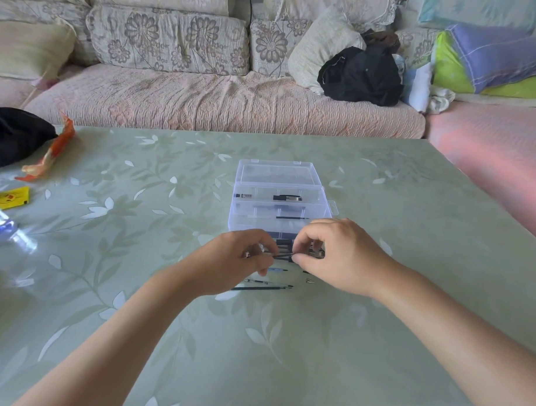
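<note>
Clearly mid-assembly work. The left hand point(243, 259) and right hand point(335, 253) meet at centre frame, each pinching one end of a thin dark pen-like rod point(284, 255) between thumb and forefinger. The rod is held level just above the pale green leaf-print table point(195, 337), probably so both ends can be lined up. It looks like two pen parts being joined or pulled apart, but I can't tell which. The fingertip contact is blurred, and the other fingers are curled in.

Just behind the hands, above centre, is a clear plastic compartment box point(324, 201). Its lid point(277, 171) is flipped open away from the viewer, likely to keep the parts within reach. A few dark pieces sit in its compartments, too small to name.

Loose parts lie on the table just below the hands, spread out singly, probably for easy picking:
- a long thin black refill point(260, 289)
- a short blue piece point(278, 269)
- a tiny metal cone tip point(309, 281)

Other items are well apart from the work:
- At the left edge are a black plastic bag point(14, 136), an orange crumpled wrapper point(49, 152) and a yellow flat packet point(11, 197).
- Across the top of the frame is a floral cushioned sofa point(203, 100), with a black cloth bundle point(361, 75) on it at upper right.
</note>
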Demonstrator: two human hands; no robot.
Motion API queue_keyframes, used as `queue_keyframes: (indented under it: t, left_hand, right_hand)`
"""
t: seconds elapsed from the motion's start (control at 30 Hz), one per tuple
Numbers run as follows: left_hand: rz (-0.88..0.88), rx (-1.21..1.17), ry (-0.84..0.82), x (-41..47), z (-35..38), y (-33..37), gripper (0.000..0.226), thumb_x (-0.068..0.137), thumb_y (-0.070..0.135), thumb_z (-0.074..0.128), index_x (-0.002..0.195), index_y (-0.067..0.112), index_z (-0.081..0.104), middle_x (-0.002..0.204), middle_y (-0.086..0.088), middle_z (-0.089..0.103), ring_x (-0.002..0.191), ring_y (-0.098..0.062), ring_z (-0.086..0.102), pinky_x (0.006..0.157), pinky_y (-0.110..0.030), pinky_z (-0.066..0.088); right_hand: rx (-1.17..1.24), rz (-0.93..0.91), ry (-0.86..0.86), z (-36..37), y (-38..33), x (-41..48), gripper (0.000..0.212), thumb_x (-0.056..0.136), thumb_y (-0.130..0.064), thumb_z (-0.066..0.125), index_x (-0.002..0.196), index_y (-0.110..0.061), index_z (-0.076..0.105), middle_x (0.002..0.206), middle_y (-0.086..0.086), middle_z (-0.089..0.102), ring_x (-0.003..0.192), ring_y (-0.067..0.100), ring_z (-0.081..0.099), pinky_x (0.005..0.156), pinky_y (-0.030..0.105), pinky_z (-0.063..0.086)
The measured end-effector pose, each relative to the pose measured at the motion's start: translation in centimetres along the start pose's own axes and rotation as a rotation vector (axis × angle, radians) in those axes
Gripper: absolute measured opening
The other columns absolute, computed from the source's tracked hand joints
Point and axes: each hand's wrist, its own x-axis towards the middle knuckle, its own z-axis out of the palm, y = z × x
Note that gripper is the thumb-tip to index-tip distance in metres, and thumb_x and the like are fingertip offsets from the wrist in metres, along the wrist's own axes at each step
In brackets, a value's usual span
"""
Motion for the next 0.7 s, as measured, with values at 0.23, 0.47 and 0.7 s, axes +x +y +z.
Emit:
queue_keyframes:
  t: [0.23,0.47,0.7]
  left_hand:
    - [-0.019,-0.001,-0.037,0.0,0.7,0.0,0.015,0.089,0.019,0.06,0.097,0.032,0.06,0.081,0.008,0.071,0.062,-0.007,0.053,0.063,-0.025,0.048]
    - [-0.043,0.03,0.001,-0.1,0.2,-0.1,0.011,0.09,0.022,0.06,0.092,0.033,0.06,0.081,0.011,0.071,0.074,-0.016,0.063,0.07,-0.028,0.054]
    - [-0.077,0.085,0.009,-0.3,-0.4,-0.4,0.012,0.09,0.027,0.057,0.092,0.039,0.057,0.081,0.016,0.066,0.068,-0.014,0.068,0.052,-0.016,0.043]
  right_hand:
    - [0.047,-0.032,-0.058,1.5,-0.6,0.1,0.004,0.079,-0.033,0.071,0.079,-0.032,0.067,0.079,-0.02,0.064,0.076,0.002,0.056,0.07,0.017,0.039]
    - [0.062,0.101,-0.122,0.3,0.5,0.3,0.029,0.076,-0.034,0.076,0.103,-0.038,0.066,0.088,-0.021,0.063,0.078,-0.002,0.055,0.071,0.015,0.044]
    - [-0.147,0.179,-0.319,-0.6,2.1,-0.6,0.013,0.077,-0.034,0.071,0.088,-0.04,0.066,0.091,-0.021,0.064,0.088,-0.003,0.057,0.071,0.015,0.043]
